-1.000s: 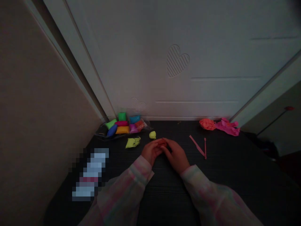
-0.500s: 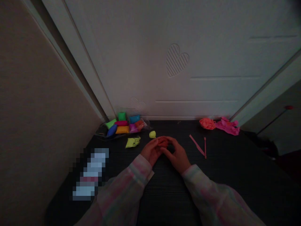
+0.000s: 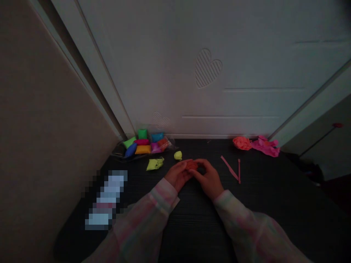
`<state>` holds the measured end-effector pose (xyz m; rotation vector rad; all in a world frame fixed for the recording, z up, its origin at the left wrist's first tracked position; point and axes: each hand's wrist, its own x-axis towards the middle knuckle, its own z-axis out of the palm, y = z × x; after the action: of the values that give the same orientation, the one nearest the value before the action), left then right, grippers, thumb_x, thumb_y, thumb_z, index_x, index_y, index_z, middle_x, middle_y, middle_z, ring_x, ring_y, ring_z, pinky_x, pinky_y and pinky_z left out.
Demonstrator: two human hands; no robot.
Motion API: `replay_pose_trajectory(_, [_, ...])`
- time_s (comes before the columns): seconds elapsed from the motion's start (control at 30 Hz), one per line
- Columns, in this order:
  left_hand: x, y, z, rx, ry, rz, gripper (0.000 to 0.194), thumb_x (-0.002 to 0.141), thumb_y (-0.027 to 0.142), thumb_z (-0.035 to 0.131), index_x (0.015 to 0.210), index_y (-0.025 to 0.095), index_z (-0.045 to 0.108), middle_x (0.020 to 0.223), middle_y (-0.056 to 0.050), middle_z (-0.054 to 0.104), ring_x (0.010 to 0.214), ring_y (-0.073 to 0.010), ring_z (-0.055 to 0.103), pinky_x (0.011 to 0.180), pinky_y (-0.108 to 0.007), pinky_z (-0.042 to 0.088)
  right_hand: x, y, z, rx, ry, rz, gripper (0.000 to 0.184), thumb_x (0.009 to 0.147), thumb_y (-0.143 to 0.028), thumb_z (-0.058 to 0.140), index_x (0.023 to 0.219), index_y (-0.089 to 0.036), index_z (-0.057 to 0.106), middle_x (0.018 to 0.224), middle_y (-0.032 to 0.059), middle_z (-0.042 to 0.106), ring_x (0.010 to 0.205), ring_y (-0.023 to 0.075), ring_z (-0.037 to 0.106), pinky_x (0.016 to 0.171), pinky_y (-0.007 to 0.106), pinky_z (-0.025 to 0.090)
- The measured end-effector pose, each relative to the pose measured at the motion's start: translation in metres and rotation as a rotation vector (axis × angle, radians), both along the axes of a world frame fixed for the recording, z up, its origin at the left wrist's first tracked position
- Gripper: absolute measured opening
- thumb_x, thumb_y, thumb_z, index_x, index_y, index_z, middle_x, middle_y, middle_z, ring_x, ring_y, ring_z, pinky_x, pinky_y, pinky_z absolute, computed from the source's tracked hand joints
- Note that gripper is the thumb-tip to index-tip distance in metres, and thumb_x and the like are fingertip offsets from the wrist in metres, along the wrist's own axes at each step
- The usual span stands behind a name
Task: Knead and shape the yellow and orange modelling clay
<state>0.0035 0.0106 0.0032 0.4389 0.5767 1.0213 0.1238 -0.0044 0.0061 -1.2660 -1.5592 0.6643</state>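
Observation:
Between my hands is a small lump of red modelling clay (image 3: 192, 165), partly hidden by the fingers. My left hand (image 3: 177, 175) is closed around its left side, thumb on top. From the right, my right hand (image 3: 208, 179) pinches the same clay between thumb and fingers. Just beyond my left hand lies a small yellow clay ball (image 3: 178, 155). A torn yellow clay packet (image 3: 155, 164) rests to its left. Two pink modelling tools (image 3: 230, 168) lie on the dark table (image 3: 192, 226) to the right of my right hand.
A clear bag of several coloured clay packets (image 3: 143, 149) sits at the back left. An orange-red crumpled piece (image 3: 242, 143) and a bright pink one (image 3: 265, 146) lie at the back right. A blurred-out lit rectangle (image 3: 106, 199) is at left. A white panel (image 3: 164, 73) stands behind.
My right-hand fingers have shifted slightly on the red clay, and more of it shows between the hands. The things on the table stay where they were.

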Motion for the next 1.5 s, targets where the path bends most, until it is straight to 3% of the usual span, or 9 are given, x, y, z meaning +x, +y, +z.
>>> replay_pose_trajectory(0.57, [-0.0009,-0.0027,-0.0032,0.035,-0.025,-0.103,0.021,0.068,0.021,0.049,0.084,0.010,0.054,0.083,-0.007,0.060,0.074,-0.0135,0.055,0.073,-0.029,0.040,0.0016,-0.0011,0.0033,0.004,-0.011,-0.005,0.012,0.062,-0.028,0.054,0.069,-0.018,0.052,0.071,0.0009,0.056,0.071,0.0142,0.051,0.067,0.027,0.039])
replay_pose_trajectory(0.87, [0.0017,-0.0009,-0.0030,0.010,0.007,0.012,0.021,0.067,0.024,0.050,0.083,0.011,0.054,0.079,-0.007,0.060,0.075,-0.0136,0.055,0.075,-0.029,0.039,0.0006,-0.0002,0.0033,0.037,-0.047,0.085,0.018,0.072,-0.024,0.042,0.086,-0.020,0.053,0.083,0.0029,0.056,0.080,0.0138,0.050,0.073,0.027,0.038])
replay_pose_trajectory(1.0, [0.0021,-0.0004,-0.0021,-0.003,0.023,0.032,0.022,0.065,0.024,0.052,0.082,0.010,0.054,0.078,-0.007,0.060,0.075,-0.0141,0.055,0.075,-0.030,0.039,0.0003,0.0017,0.0029,0.043,-0.034,0.081,0.017,0.072,-0.024,0.043,0.083,-0.020,0.054,0.084,0.0031,0.055,0.081,0.0138,0.050,0.075,0.027,0.038])
replay_pose_trajectory(1.23, [0.0017,0.0002,-0.0002,-0.001,0.069,0.010,0.021,0.061,0.020,0.057,0.080,0.010,0.055,0.078,-0.007,0.060,0.073,-0.0142,0.056,0.074,-0.029,0.040,-0.0001,0.0050,-0.0016,-0.123,0.169,0.001,0.015,0.065,-0.029,0.052,0.076,-0.019,0.050,0.075,0.0012,0.054,0.071,0.0134,0.051,0.066,0.027,0.041])
replay_pose_trajectory(1.5, [0.0014,0.0006,-0.0025,0.002,0.113,0.005,0.020,0.058,0.019,0.060,0.076,0.011,0.057,0.074,-0.004,0.059,0.070,-0.0118,0.055,0.072,-0.027,0.040,-0.0017,0.0050,-0.0010,-0.205,0.305,0.031,0.014,0.063,-0.029,0.053,0.070,-0.018,0.048,0.069,-0.0003,0.052,0.065,0.0119,0.051,0.062,0.026,0.041])
